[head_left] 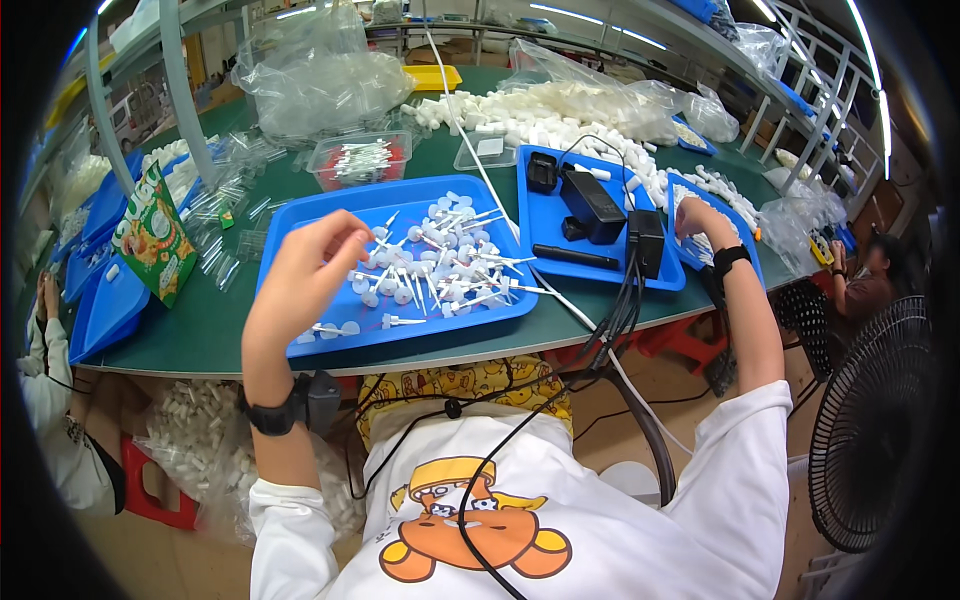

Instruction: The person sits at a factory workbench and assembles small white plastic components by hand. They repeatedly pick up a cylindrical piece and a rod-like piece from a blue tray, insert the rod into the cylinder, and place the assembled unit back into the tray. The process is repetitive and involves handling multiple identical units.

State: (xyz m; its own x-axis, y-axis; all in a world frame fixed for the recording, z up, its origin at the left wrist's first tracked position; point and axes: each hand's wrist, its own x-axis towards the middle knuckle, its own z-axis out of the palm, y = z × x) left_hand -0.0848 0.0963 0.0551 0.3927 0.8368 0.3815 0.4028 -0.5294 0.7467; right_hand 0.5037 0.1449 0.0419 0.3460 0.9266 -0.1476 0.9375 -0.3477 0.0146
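Note:
My left hand hovers over the left part of a blue tray, its fingers curled in toward the thumb. Anything between those fingertips is too small to make out. Scattered in that tray lie many small white sticks with translucent round discs. On the far right, my right hand reaches down into a narrower blue tray of small white pieces. Its fingers are bent together, and their tips are partly hidden, so what they pinch cannot be seen.
Between my hands a blue tray carries black electronic boxes and cables. Behind are a clear tub of thin sticks and a heap of white cylinders. A green snack bag stands left; a fan is right. Other people sit at both sides.

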